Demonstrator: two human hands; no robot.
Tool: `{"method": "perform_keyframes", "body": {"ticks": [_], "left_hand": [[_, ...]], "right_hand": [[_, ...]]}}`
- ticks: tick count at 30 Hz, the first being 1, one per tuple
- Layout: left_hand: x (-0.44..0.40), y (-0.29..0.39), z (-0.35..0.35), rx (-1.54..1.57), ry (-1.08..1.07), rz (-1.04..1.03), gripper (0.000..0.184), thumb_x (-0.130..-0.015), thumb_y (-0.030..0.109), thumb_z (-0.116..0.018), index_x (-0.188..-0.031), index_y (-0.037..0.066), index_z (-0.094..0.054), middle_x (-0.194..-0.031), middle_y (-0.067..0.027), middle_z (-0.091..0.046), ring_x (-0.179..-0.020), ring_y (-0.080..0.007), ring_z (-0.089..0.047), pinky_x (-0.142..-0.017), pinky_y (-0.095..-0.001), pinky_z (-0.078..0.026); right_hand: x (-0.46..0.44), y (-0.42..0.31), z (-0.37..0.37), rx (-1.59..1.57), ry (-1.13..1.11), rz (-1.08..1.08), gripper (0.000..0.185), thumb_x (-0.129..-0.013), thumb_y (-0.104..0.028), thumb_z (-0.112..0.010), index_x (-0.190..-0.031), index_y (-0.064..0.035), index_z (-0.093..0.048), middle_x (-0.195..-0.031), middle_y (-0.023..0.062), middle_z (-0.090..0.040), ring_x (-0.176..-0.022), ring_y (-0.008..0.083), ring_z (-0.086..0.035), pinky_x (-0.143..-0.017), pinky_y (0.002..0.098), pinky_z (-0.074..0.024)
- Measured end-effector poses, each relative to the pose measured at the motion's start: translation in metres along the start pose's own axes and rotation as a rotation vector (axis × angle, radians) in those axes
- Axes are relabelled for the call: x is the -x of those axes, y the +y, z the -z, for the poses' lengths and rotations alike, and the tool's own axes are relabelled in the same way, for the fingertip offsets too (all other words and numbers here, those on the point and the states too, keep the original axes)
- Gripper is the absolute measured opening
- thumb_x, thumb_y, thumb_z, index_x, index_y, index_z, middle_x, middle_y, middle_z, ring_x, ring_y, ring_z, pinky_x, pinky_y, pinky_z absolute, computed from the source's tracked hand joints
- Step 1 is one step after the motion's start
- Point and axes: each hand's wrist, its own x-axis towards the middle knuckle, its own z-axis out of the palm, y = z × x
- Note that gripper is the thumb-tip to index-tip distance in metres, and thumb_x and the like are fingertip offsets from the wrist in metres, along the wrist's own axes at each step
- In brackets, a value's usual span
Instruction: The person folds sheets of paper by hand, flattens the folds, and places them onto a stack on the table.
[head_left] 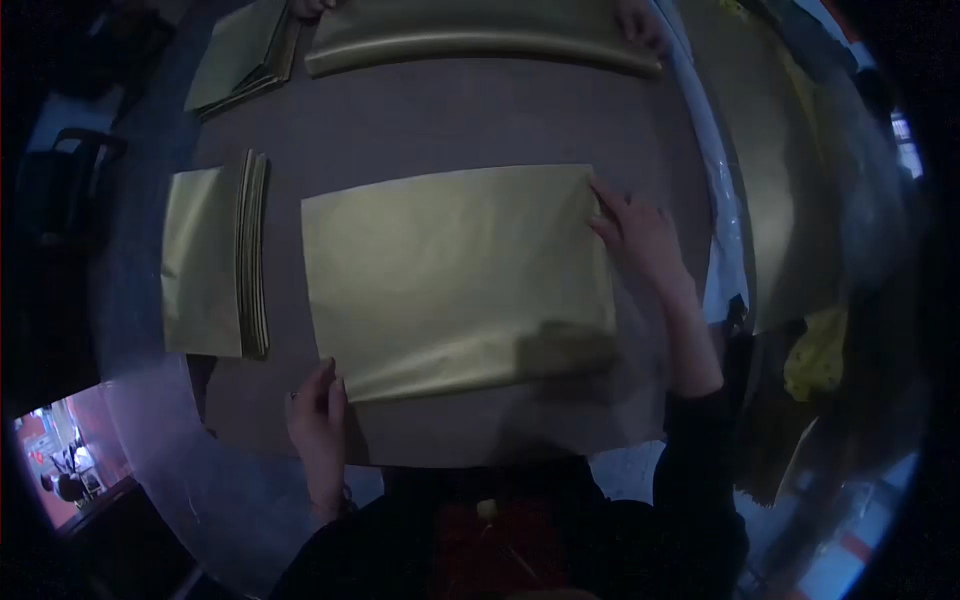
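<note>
A gold-coloured sheet [450,270], smooth with a curved lower edge, lies on the brown table surface [450,120] in front of me. My left hand [320,415] is at its lower left corner, thumb and fingers closed on the sheet's edge. At the upper right corner, my right hand [640,235] has its fingers apart, with the index finger and thumb touching the sheet's right edge. A shadow falls over the sheet's lower right part.
A folded gold stack [205,260] stands at the left, another [235,55] at the upper left. Across the table, a co-worker's hands [643,25] rest at a rolled gold sheet [480,40]. More gold material [775,190] and a yellow piece [815,360] lie right.
</note>
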Motion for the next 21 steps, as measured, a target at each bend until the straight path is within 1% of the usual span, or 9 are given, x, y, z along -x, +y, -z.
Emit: {"method": "perform_keyframes", "body": {"ticks": [3,5,6,7,9,11,14,20,21], "left_hand": [[0.001,0.001,-0.002,0.104,0.018,0.079,0.026,-0.084,0.007,-0.063,-0.110,0.006,-0.063,-0.090,-0.0102,-0.067,-0.078,-0.0217,-0.061,-0.071,-0.0333,-0.046],[0.000,-0.001,-0.002,-0.053,0.054,-0.111,0.024,-0.082,0.008,-0.065,-0.106,0.007,-0.064,-0.089,-0.0089,-0.067,-0.077,-0.0231,-0.062,-0.073,-0.0343,-0.045],[0.000,-0.001,-0.002,-0.057,0.078,-0.089,0.024,-0.082,0.008,-0.065,-0.106,0.007,-0.064,-0.089,-0.0089,-0.067,-0.077,-0.0231,-0.062,-0.073,-0.0343,-0.045],[0.000,-0.001,-0.001,-0.043,0.077,-0.118,0.024,-0.082,0.008,-0.065,-0.105,0.008,-0.064,-0.088,-0.0086,-0.067,-0.076,-0.0240,-0.061,-0.074,-0.0344,-0.045],[-0.001,-0.006,-0.005,-0.005,0.075,-0.144,0.023,-0.080,0.008,-0.066,-0.103,0.008,-0.065,-0.086,-0.0087,-0.066,-0.075,-0.0254,-0.061,-0.073,-0.0349,-0.045],[0.001,-0.004,-0.002,-0.037,0.093,-0.128,0.023,-0.080,0.008,-0.066,-0.103,0.008,-0.065,-0.086,-0.0087,-0.066,-0.076,-0.0259,-0.061,-0.073,-0.0356,-0.045],[0.003,-0.001,-0.004,0.007,0.140,-0.105,0.024,-0.079,0.009,-0.067,-0.102,0.008,-0.066,-0.086,-0.0090,-0.066,-0.077,-0.0271,-0.060,-0.072,-0.0374,-0.046],[0.006,-0.008,-0.008,-0.017,0.149,-0.127,0.023,-0.080,0.013,-0.066,-0.103,0.010,-0.066,-0.086,-0.0083,-0.066,-0.079,-0.0260,-0.060,-0.071,-0.0360,-0.047],[0.006,-0.008,-0.010,-0.030,0.154,-0.105,0.024,-0.081,0.014,-0.066,-0.104,0.010,-0.066,-0.081,-0.0078,-0.065,-0.078,-0.0257,-0.059,-0.070,-0.0363,-0.047]], "right_hand": [[-0.007,-0.006,0.010,-0.008,-0.083,0.001,0.053,-0.088,-0.039,-0.055,-0.138,-0.0263,-0.040,-0.098,0.0168,-0.057,-0.096,0.0329,-0.058,-0.089,0.0461,-0.0423],[-0.013,-0.002,0.015,-0.075,-0.115,-0.007,0.058,-0.086,-0.037,-0.059,-0.138,-0.0263,-0.038,-0.105,0.0158,-0.059,-0.099,0.0336,-0.059,-0.088,0.0449,-0.0443],[-0.015,0.006,0.012,-0.150,-0.119,0.005,0.062,-0.084,-0.035,-0.063,-0.139,-0.0263,-0.037,-0.111,0.0139,-0.061,-0.101,0.0342,-0.059,-0.085,0.0439,-0.0467],[-0.018,0.008,0.013,-0.150,-0.117,0.043,0.062,-0.084,-0.035,-0.063,-0.139,-0.0263,-0.037,-0.111,0.0139,-0.061,-0.101,0.0342,-0.059,-0.085,0.0439,-0.0467],[-0.021,0.004,0.017,-0.106,-0.199,-0.020,0.064,-0.083,-0.034,-0.064,-0.140,-0.0251,-0.036,-0.114,0.0132,-0.060,-0.103,0.0342,-0.058,-0.084,0.0432,-0.0478],[-0.023,0.010,0.007,-0.096,-0.180,0.057,0.065,-0.084,-0.034,-0.063,-0.141,-0.0247,-0.034,-0.117,0.0133,-0.059,-0.103,0.0330,-0.059,-0.085,0.0436,-0.0477],[-0.023,0.017,-0.002,-0.068,-0.173,0.040,0.069,-0.085,-0.032,-0.061,-0.144,-0.0260,-0.027,-0.114,0.0171,-0.058,-0.102,0.0358,-0.058,-0.084,0.0464,-0.0470],[-0.025,0.021,-0.007,-0.065,-0.146,0.078,0.067,-0.086,-0.033,-0.060,-0.144,-0.0251,-0.028,-0.117,0.0187,-0.057,-0.102,0.0373,-0.058,-0.085,0.0469,-0.0460],[-0.027,0.025,-0.010,-0.068,-0.146,0.079,0.067,-0.086,-0.033,-0.060,-0.144,-0.0251,-0.028,-0.117,0.0187,-0.057,-0.102,0.0373,-0.058,-0.085,0.0469,-0.0460]]}}
